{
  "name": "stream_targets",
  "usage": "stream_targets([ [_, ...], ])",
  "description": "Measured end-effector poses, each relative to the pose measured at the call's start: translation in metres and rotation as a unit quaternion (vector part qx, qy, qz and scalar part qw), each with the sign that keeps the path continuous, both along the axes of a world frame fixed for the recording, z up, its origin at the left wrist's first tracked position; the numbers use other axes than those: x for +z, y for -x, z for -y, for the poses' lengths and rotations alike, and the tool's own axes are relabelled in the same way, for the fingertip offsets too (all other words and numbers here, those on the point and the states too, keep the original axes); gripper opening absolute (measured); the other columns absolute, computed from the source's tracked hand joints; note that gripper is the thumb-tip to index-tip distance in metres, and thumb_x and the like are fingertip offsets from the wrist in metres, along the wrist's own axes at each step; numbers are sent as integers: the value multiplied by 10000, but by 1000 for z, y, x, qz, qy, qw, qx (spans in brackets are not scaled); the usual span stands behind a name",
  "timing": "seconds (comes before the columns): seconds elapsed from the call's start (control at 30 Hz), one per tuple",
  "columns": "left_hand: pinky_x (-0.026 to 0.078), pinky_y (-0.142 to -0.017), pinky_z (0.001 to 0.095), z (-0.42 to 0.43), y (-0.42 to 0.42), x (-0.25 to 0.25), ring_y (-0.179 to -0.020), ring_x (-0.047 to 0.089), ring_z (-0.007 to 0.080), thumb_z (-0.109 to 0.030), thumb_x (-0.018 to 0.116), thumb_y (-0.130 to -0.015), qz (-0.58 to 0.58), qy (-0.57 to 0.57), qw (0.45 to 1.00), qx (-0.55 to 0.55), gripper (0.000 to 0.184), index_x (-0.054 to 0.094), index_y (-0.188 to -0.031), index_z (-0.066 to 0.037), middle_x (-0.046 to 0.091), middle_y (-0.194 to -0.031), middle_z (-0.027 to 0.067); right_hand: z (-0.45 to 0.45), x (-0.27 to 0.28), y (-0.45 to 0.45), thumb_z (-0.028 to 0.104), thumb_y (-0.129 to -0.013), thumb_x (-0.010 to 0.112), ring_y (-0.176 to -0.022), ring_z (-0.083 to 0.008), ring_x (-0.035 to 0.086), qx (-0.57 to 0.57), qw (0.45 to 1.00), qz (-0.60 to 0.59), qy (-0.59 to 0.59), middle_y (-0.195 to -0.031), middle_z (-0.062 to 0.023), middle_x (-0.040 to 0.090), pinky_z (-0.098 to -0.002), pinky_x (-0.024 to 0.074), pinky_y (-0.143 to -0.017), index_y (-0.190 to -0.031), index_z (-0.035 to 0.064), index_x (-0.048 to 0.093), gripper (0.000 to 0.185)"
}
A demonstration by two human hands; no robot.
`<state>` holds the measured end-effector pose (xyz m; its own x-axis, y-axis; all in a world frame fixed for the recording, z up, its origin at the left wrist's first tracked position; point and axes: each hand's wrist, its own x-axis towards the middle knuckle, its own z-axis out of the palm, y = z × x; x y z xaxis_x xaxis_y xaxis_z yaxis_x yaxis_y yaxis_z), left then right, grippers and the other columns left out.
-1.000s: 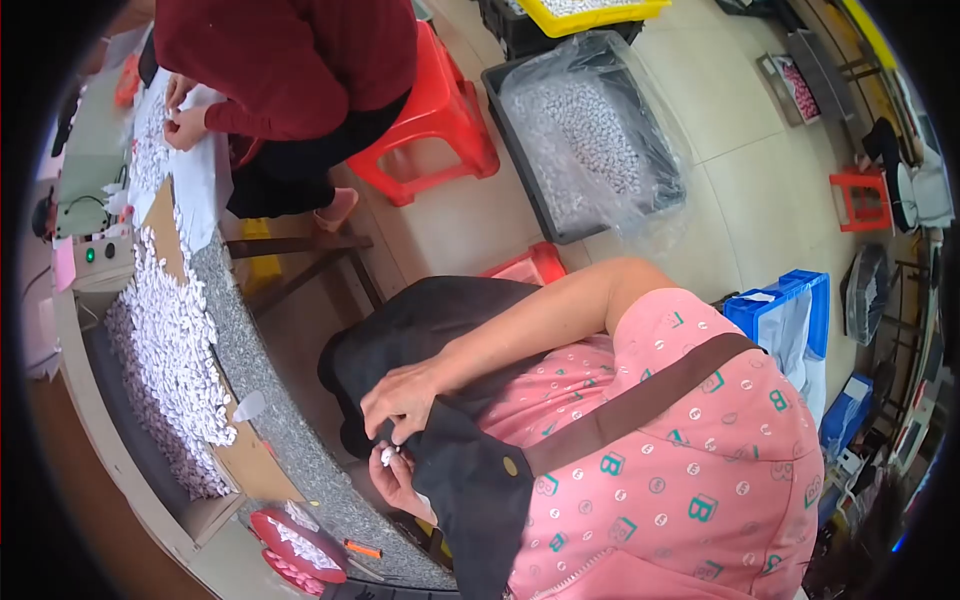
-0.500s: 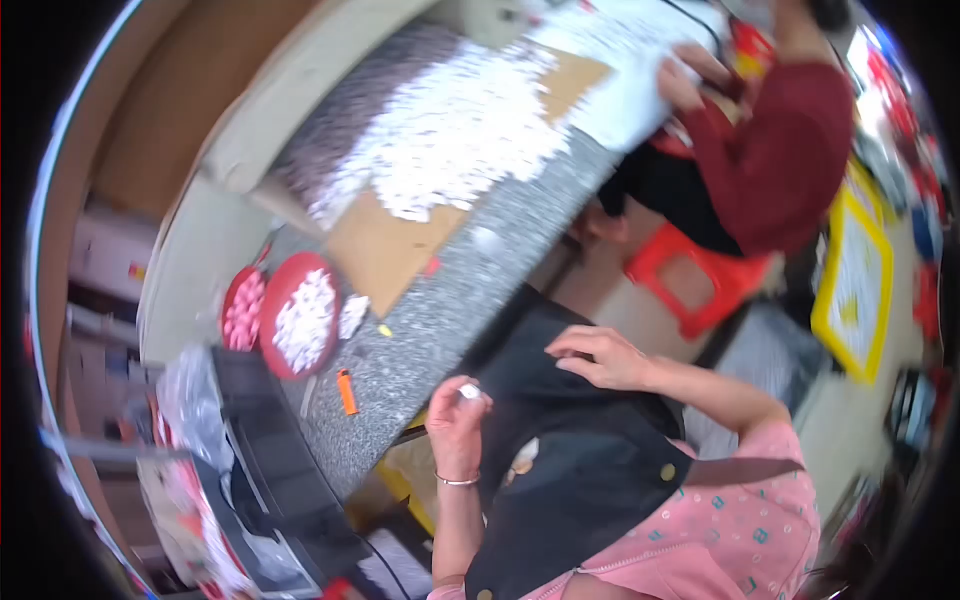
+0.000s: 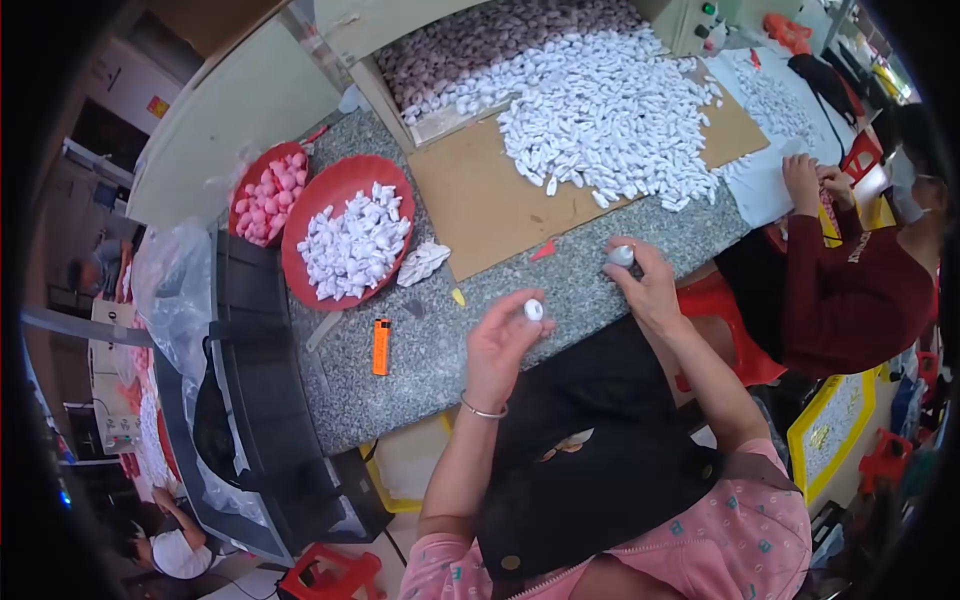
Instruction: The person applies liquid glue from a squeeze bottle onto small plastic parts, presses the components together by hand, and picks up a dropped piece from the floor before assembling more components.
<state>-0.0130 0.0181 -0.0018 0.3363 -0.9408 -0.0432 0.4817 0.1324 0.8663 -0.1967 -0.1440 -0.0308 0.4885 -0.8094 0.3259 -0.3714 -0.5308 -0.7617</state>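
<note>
My left hand (image 3: pixel 498 345) pinches a small white rounded piece (image 3: pixel 534 310) with a dark mark, just over the table's front edge. To its right, my right hand (image 3: pixel 652 290) has thumb and fingers closed round a small grey-white object (image 3: pixel 621 256) with a pointed tip; its exact kind I cannot make out. The two hands are apart. Near them on the speckled stone table (image 3: pixel 440 370) lie a red scrap (image 3: pixel 543 250) and a yellow scrap (image 3: pixel 458 297).
A red bowl (image 3: pixel 292 262) holds small white pieces; a smaller red bowl (image 3: pixel 238 208) holds pink ones. Beside them lie an orange lighter (image 3: pixel 381 347) and crumpled white paper (image 3: pixel 423 263). Many white pieces (image 3: pixel 610 120) cover cardboard (image 3: pixel 480 220). A co-worker (image 3: pixel 850 280) sits at right.
My right hand has gone from above my lap to over the table edge and now holds the grey-white object. My left hand keeps its white piece. The view has shifted.
</note>
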Motion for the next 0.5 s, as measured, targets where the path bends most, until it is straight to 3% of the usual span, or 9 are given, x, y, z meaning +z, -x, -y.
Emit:
stream_targets([
  [0.03, 508, -825, 288, 2, -3, 1, -920, 631, 162, 4, 573, -901, -2, 3, 1000, 1, 354, 526, -1252, 11, 560, -1259, 140, 1, 0, -1, 58, -804, 692, -995, -228, 619, 16, 999, -22, 44, -1027, -111, 651, -335, 473, -890, -1175, 16, 549, 400],
  [0.17, 509, -819, 283, 8, -12, -2, -922, 628, 160, -10, 573, -906, -13, 1, 1000, -9, 349, 520, -1250, 14, 557, -1259, 141, -18, 22, -3, 43, -886, 606, -889, -136, 612, 83, 965, 148, -199, -984, -74, 616, -263, 499, -723, -1225, 12, 514, 353],
  [0.27, 513, -826, 280, 10, -14, -8, -932, 629, 163, 4, 568, -904, -29, 8, 999, -37, 339, 518, -1239, 22, 527, -1270, 133, -41, 59, -7, 72, -919, 571, -877, -136, 607, 169, 900, 198, -349, -999, -62, 598, -267, 499, -723, -1287, 18, 470, 385],
  [0.33, 518, -849, 279, 10, -13, -11, -947, 637, 167, 53, 558, -892, -79, 8, 995, -62, 339, 520, -1228, 30, 494, -1264, 119, -50, 62, -13, 107, -951, 531, -895, -137, 606, 233, 875, 212, -368, -1068, -79, 605, -266, 498, -743, -1310, 7, 443, 383],
  [0.5, 526, -826, 267, 11, 4, -3, -928, 642, 164, 109, 612, -831, 71, 16, 994, 78, 323, 556, -1135, 17, 562, -1103, 84, -74, 51, -26, 135, -958, 544, -957, -150, 612, 200, 869, 233, -389, -1162, -111, 606, -285, 508, -800, -1282, -11, 443, 369],
])
